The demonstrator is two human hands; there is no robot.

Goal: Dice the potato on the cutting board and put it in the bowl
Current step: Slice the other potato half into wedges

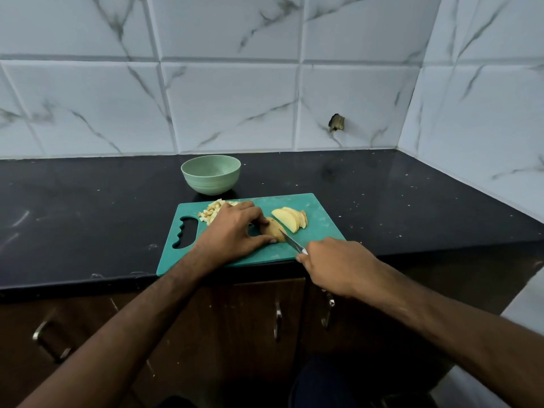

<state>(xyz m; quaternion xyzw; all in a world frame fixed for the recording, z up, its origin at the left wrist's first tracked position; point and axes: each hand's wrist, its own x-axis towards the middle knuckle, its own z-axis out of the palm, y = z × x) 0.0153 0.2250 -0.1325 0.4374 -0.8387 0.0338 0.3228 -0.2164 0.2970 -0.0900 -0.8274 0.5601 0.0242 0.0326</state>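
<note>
Right hand [332, 263] curled round mostly hidden knife [291, 242] handle, left hand [232, 231] clamped on potato piece [273, 229], partly covered, diced heap [213, 212] half hidden behind.

A home kitchen, by every sign. Beyond the left hand [235, 228] a black stone countertop [88, 207] runs back to walls of white marble-look tiles [229, 101] that meet in a corner far off to the right of the right hand [338, 266]. Below both hands, under the counter's front edge, are dark wooden cabinet doors [253, 334] with metal handles [277, 320]. Under the left hand lies a green plastic cutting board [321, 213] bearing cut potato [290, 219], and just past it stands a pale green bowl [210, 174].
</note>
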